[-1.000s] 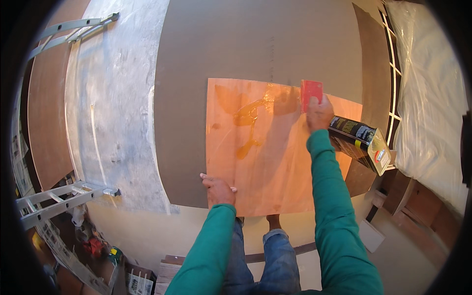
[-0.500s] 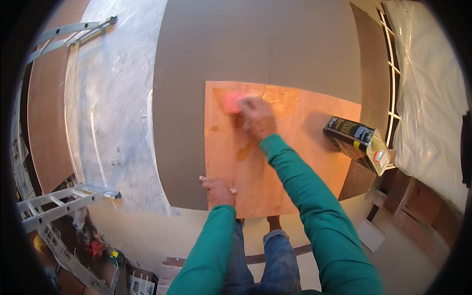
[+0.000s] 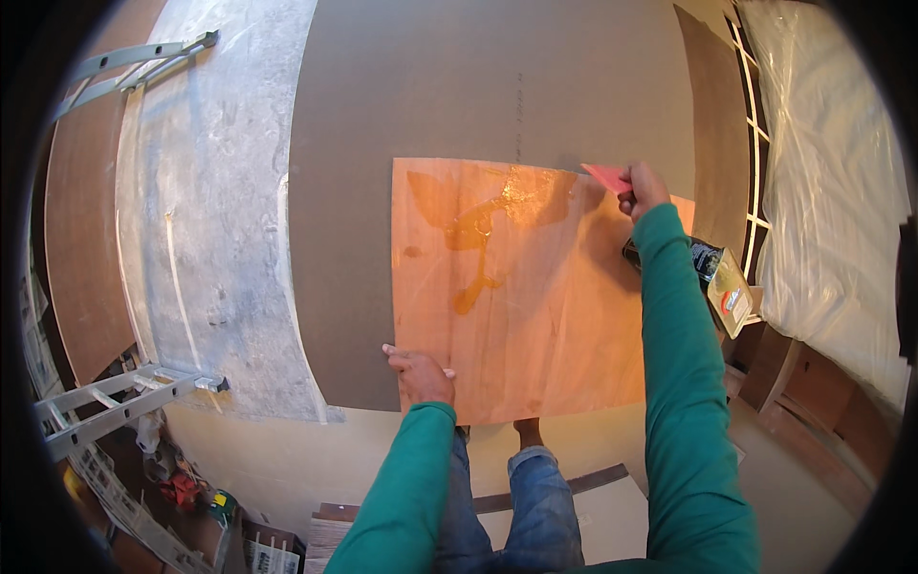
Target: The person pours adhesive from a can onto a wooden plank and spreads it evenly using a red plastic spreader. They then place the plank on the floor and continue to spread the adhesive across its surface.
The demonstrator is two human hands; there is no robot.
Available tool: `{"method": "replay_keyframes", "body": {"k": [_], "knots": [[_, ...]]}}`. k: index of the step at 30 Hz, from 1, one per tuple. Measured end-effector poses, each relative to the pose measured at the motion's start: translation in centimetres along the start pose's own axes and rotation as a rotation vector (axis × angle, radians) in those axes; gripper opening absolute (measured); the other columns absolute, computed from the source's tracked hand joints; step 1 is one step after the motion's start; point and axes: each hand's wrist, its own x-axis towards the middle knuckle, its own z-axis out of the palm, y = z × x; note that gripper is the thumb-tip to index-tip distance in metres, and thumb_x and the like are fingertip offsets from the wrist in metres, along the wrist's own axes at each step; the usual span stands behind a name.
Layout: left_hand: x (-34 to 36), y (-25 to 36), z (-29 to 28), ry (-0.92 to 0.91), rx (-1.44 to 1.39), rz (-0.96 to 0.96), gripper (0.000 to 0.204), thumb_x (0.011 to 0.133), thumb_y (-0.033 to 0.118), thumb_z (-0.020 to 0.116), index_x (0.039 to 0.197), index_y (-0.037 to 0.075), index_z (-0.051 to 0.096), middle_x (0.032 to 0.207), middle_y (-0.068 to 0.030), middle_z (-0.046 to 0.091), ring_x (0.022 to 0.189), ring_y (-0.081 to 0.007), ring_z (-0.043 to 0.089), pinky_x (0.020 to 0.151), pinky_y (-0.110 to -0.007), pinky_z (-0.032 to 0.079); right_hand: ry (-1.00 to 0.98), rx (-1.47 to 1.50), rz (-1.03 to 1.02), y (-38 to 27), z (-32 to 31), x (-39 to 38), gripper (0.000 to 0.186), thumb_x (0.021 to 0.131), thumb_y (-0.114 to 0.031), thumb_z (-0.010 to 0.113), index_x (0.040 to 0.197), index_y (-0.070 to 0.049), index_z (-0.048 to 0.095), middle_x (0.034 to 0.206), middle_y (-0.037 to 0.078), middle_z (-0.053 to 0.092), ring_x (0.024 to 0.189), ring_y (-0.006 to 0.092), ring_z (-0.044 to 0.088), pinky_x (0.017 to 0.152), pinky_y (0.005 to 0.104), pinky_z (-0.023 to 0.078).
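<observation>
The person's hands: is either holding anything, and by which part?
The right hand holds the flat red scraper by its right end. The left hand lies at the near left corner of the wooden board; whether it grips is unclear.

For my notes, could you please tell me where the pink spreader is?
In the head view, the pink spreader is right of centre, in the right hand, near the far edge of the orange board.

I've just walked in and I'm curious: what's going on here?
A person's right hand grips a pink scraper at the far edge of a wood panel. Their left hand is at the panel's near left corner. Shiny amber liquid lies in patches across its far half, and a tin is at its right side.
</observation>
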Motion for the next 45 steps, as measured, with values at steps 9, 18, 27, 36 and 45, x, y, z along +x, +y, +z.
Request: {"method": "replay_keyframes", "body": {"k": [9, 18, 27, 36, 45], "knots": [[-0.1, 0.7, -0.7, -0.03, -0.045, 0.014, 0.132, 0.069, 0.037, 0.094, 0.151, -0.025, 0.011, 0.126, -0.0284, 0.05, 0.103, -0.028, 0.068, 0.083, -0.027, 0.059, -0.104, -0.404, 0.088, -2.5, 3.3, 3.6, 0.017, 0.08, -0.017, 0.055, 0.068, -0.014, 0.044, 0.06, 0.004, 0.043, 0.044, 0.0135, 0.034, 0.04, 0.0298, 0.025], [-0.3, -0.1, -1.5, -0.042, 0.101, 0.016, 0.126, 0.072, 0.036, 0.092, 0.151, -0.024, 0.014, 0.116, -0.0188, 0.052, 0.104, -0.021, 0.066, 0.081, -0.023, 0.058, 0.168, -0.687, -0.846, 5.8, 3.5, -5.6, 0.024, 0.089, -0.026, 0.057, 0.083, -0.003, 0.063, 0.072, 0.023, 0.059, 0.065, 0.0426, 0.059, 0.066, 0.0516, 0.049], [-0.8, -0.3, -1.4, -0.017, -0.182, 0.03, 0.118, 0.078, 0.016, 0.088, 0.152, -0.023, 0.005, 0.128, -0.0248, 0.047, 0.102, -0.0347, 0.068, 0.086, -0.034, 0.058, 0.216, -0.85, -0.983, 11.4, 13.8, -8.0, 0.018, 0.098, -0.015, 0.051, 0.099, -0.001, 0.062, 0.098, 0.022, 0.058, 0.095, 0.0411, 0.059, 0.082, 0.0505, 0.051], [-0.8, -0.1, -0.7, 0.054, -0.056, 0.041, 0.126, 0.07, 0.032, 0.093, 0.153, -0.022, 0.014, 0.116, -0.0179, 0.05, 0.098, -0.0246, 0.069, 0.081, -0.027, 0.059, -0.075, -0.738, -1.076, 11.2, 19.5, -14.6, 0.024, 0.091, -0.009, 0.057, 0.112, -0.001, 0.066, 0.099, 0.019, 0.061, 0.097, 0.0376, 0.06, 0.084, 0.0456, 0.052], [-0.2, -0.6, 0.2, 0.044, -0.038, 0.004, 0.125, 0.073, 0.028, 0.092, 0.153, -0.022, 0.01, 0.118, -0.0177, 0.05, 0.098, -0.0239, 0.067, 0.082, -0.025, 0.058, -0.022, -0.844, -1.373, 8.7, 15.9, -12.6, 0.05, 0.081, 0.006, 0.062, 0.127, -0.013, 0.068, 0.113, 0.009, 0.062, 0.107, 0.0313, 0.058, 0.092, 0.0408, 0.053]]}}
